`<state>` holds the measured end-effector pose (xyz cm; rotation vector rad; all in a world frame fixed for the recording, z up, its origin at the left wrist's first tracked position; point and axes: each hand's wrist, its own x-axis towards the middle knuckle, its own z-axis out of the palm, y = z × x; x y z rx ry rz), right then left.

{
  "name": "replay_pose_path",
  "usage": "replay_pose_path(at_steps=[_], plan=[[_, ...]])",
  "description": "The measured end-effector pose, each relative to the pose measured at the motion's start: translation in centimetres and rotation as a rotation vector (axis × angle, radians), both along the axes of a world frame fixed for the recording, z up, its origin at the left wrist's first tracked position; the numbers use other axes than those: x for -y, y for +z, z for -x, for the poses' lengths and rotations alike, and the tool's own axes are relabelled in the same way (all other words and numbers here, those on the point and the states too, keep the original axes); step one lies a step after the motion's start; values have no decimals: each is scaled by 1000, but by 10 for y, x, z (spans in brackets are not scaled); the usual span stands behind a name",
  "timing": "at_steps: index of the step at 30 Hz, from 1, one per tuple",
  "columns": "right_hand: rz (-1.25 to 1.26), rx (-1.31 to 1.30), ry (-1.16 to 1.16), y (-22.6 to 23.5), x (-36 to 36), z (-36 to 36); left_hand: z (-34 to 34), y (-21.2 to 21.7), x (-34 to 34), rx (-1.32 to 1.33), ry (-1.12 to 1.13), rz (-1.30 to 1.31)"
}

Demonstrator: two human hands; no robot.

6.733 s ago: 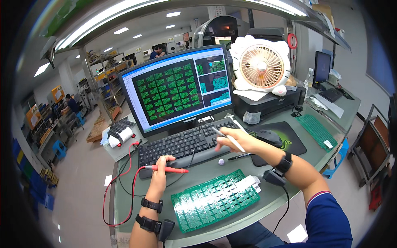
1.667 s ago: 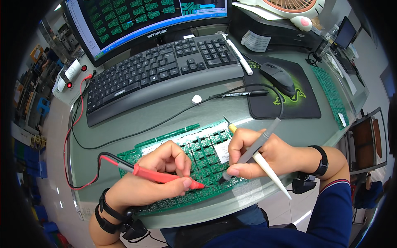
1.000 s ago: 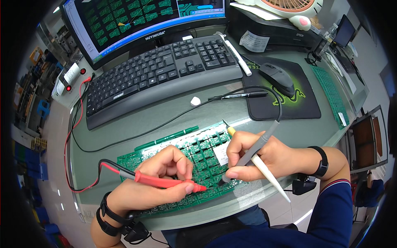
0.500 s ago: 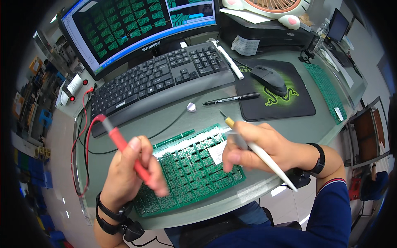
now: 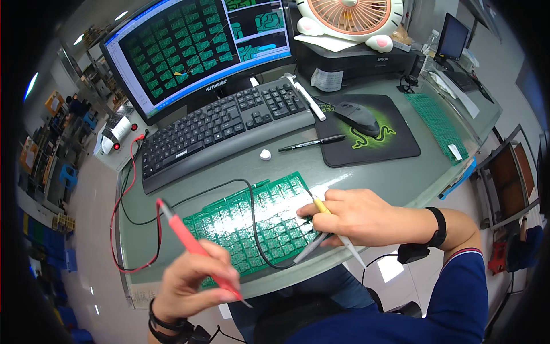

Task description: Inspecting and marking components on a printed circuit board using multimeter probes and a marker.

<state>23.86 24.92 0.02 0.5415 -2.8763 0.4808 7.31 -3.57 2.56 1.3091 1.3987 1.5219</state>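
My left hand (image 5: pixel 197 278) is closed round a red test probe (image 5: pixel 197 246), whose bare metal tip points down to the right past the desk's near edge. A red cable runs from its other end. In my right hand (image 5: pixel 361 218) is a slim white pen-like tool (image 5: pixel 350 250) with a yellow collar and a dark pointed tip. The same hand also has a grey probe (image 5: pixel 310 249) on a black cable (image 5: pixel 254 226). Its fingertips are at the right part of a green circuit board panel (image 5: pixel 252 252); I cannot tell whether they touch it. Glare whitens the board's middle.
Behind the board stand a black keyboard (image 5: pixel 223 126) and a monitor (image 5: pixel 183 57). A black marker (image 5: pixel 311 143), a small white cap (image 5: pixel 265 155) and a mouse (image 5: pixel 358 117) on its mat lie farther right. Another green panel (image 5: pixel 438 126) rests near the right edge.
My left hand has come lower with the red probe. My right hand has shifted slightly, its tool tip now over the board's right edge. The black cable now loops across the board.
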Motion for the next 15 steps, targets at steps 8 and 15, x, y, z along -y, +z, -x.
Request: replay_pose_path(at_steps=[8, 15], plan=[[157, -49, -6, 10, 7, -19, -18, -3, -2, -165, 114, -95], [283, -226, -3, -13, 22, -32, -36, -5, -17, -690, 125, -34]])
